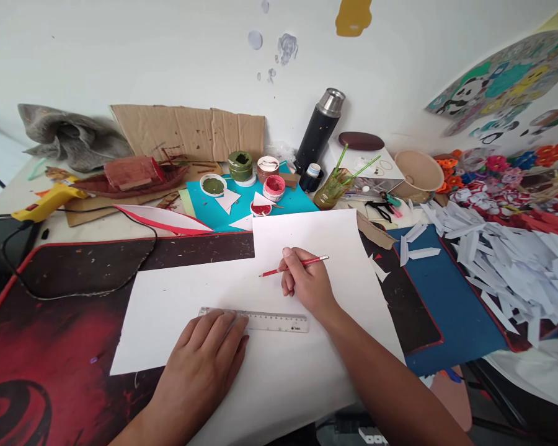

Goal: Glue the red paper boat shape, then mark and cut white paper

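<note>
A large sheet of white paper [279,365], with a step cut in its far left edge, lies before me. My left hand [209,350] bears down on the left half of a clear plastic ruler [279,322], fingers over it and thumb along its near side. Beyond the ruler's right end, my right hand [307,279] grips a red pencil [316,260] between thumb and fingers. The pencil is nearly level, its tip pointing left just over the paper. The ruler's left part is partly hidden under my fingers.
Paint pots, including a green one [240,166], stand on a turquoise sheet [199,201] behind the paper. A black thermos [320,130] leans at the wall. To the left lie a yellow glue gun [44,201] and a brown model boat [132,176]; folded white paper strips [516,254] pile up right.
</note>
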Motion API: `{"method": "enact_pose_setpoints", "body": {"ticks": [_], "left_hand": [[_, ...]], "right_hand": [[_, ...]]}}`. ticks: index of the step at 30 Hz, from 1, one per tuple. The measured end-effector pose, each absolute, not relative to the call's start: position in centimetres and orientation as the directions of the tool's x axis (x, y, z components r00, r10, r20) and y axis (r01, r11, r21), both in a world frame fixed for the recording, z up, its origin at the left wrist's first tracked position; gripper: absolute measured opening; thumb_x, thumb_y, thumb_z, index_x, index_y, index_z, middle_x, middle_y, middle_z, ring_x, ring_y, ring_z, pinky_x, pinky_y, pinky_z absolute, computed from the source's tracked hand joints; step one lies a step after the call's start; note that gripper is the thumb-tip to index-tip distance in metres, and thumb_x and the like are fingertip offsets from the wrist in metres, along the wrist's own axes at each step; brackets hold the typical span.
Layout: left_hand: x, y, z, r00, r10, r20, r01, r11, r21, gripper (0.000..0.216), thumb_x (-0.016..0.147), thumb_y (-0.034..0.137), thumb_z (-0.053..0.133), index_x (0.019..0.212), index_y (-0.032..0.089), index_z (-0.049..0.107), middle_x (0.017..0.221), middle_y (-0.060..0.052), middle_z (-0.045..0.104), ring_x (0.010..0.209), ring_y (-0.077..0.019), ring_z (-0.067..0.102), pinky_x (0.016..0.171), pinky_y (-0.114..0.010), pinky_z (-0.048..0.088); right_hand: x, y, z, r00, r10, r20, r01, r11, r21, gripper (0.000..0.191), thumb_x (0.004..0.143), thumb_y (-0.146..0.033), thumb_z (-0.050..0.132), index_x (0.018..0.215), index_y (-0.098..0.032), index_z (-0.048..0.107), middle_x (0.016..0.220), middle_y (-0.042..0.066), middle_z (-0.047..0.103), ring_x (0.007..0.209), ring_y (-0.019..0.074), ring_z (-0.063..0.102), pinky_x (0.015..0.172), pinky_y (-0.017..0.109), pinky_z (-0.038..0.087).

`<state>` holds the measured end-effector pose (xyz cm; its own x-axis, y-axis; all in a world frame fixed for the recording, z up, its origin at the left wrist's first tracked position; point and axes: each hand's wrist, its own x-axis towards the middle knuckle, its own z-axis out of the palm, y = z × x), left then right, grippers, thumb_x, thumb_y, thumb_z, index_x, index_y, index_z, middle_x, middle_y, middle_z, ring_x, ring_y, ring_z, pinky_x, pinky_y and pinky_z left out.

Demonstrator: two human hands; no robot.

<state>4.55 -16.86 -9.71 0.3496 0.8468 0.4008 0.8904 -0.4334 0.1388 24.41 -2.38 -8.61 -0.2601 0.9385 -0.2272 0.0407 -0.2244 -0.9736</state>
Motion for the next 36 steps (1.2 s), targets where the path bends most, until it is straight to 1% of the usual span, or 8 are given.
{"method": "enact_pose_setpoints", "body": {"ticks": [7, 12, 17, 21, 26, 31, 33, 36], "left_hand": [[4.6, -16.8, -9.7, 0.35, 0.843, 0.409, 0.889, -0.436, 0.138, 0.022, 0.111, 0.015, 0.05, 0.124, 0.012, 0.068, 0.109, -0.012, 0.077, 0.103, -0.0313, 0.066, 0.094, -0.046, 0.049], [4.6, -16.7, -9.8, 0.351, 0.835, 0.424, 0.89, -0.438, 0.126, 0.022, 0.111, 0.016, 0.05, 0.123, 0.012, 0.068, 0.108, -0.011, 0.076, 0.103, -0.0309, 0.065, 0.094, -0.045, 0.049], [4.8, -16.6, -9.5, 0.343, 0.833, 0.433, 0.897, -0.427, 0.111, 0.024, 0.111, 0.016, 0.046, 0.121, 0.014, 0.068, 0.105, -0.009, 0.076, 0.099, -0.0287, 0.066, 0.09, -0.043, 0.049], [4.7, -16.5, -9.2, 0.346, 0.846, 0.406, 0.901, -0.42, 0.108, 0.025, 0.11, 0.016, 0.045, 0.121, 0.016, 0.068, 0.104, -0.008, 0.075, 0.095, -0.0276, 0.066, 0.086, -0.041, 0.05], [3.8, -16.8, -9.1, 0.366, 0.86, 0.356, 0.896, -0.429, 0.117, 0.02, 0.107, 0.013, 0.051, 0.115, 0.018, 0.069, 0.098, -0.006, 0.073, 0.09, -0.0275, 0.066, 0.085, -0.043, 0.051], [2.9, -17.4, -8.9, 0.374, 0.867, 0.33, 0.891, -0.434, 0.132, 0.024, 0.107, 0.009, 0.049, 0.107, 0.02, 0.07, 0.094, -0.005, 0.072, 0.089, -0.0268, 0.067, 0.083, -0.042, 0.052], [2.6, -17.5, -9.1, 0.375, 0.855, 0.357, 0.889, -0.441, 0.121, 0.025, 0.108, 0.011, 0.048, 0.112, 0.019, 0.071, 0.101, -0.007, 0.074, 0.096, -0.0279, 0.069, 0.087, -0.043, 0.053], [2.1, -17.6, -9.5, 0.38, 0.821, 0.427, 0.887, -0.454, 0.083, 0.03, 0.11, 0.013, 0.046, 0.129, 0.015, 0.069, 0.116, -0.01, 0.077, 0.107, -0.0288, 0.07, 0.096, -0.044, 0.052]], "right_hand": [[24.3, -2.4, -8.2, -0.255, 0.938, -0.236, 0.048, -0.231, -0.972, 0.062, 0.095, -0.078, 0.067, 0.072, -0.021, 0.063, 0.045, -0.007, 0.047, 0.039, 0.0126, 0.055, 0.04, 0.023, 0.041], [24.3, -2.2, -8.0, -0.216, 0.947, -0.238, -0.014, -0.246, -0.969, 0.063, 0.091, -0.08, 0.072, 0.071, -0.021, 0.063, 0.044, -0.007, 0.047, 0.038, 0.013, 0.056, 0.039, 0.023, 0.039], [24.2, -1.9, -8.2, -0.195, 0.954, -0.23, -0.056, -0.245, -0.968, 0.064, 0.086, -0.081, 0.076, 0.071, -0.02, 0.065, 0.045, -0.006, 0.048, 0.038, 0.0131, 0.055, 0.038, 0.022, 0.038], [24.1, -1.6, -8.2, -0.227, 0.95, -0.216, -0.063, -0.236, -0.97, 0.063, 0.086, -0.08, 0.078, 0.071, -0.02, 0.066, 0.045, -0.005, 0.05, 0.039, 0.0133, 0.056, 0.039, 0.022, 0.039], [24.1, -1.3, -8.2, -0.235, 0.947, -0.218, -0.095, -0.246, -0.965, 0.058, 0.086, -0.074, 0.081, 0.071, -0.02, 0.066, 0.045, -0.006, 0.05, 0.039, 0.0134, 0.055, 0.04, 0.023, 0.039], [24.0, -1.0, -8.3, -0.237, 0.949, -0.209, -0.148, -0.247, -0.958, 0.058, 0.085, -0.073, 0.082, 0.071, -0.019, 0.066, 0.045, -0.006, 0.048, 0.039, 0.0127, 0.053, 0.04, 0.023, 0.036], [23.9, -0.9, -8.2, -0.233, 0.95, -0.208, -0.172, -0.251, -0.953, 0.058, 0.084, -0.073, 0.083, 0.07, -0.019, 0.065, 0.045, -0.007, 0.047, 0.038, 0.0123, 0.052, 0.039, 0.023, 0.035], [23.9, -0.7, -8.2, -0.215, 0.953, -0.212, -0.206, -0.257, -0.944, 0.059, 0.083, -0.073, 0.084, 0.069, -0.019, 0.064, 0.045, -0.007, 0.047, 0.038, 0.0121, 0.05, 0.039, 0.023, 0.034]]}}
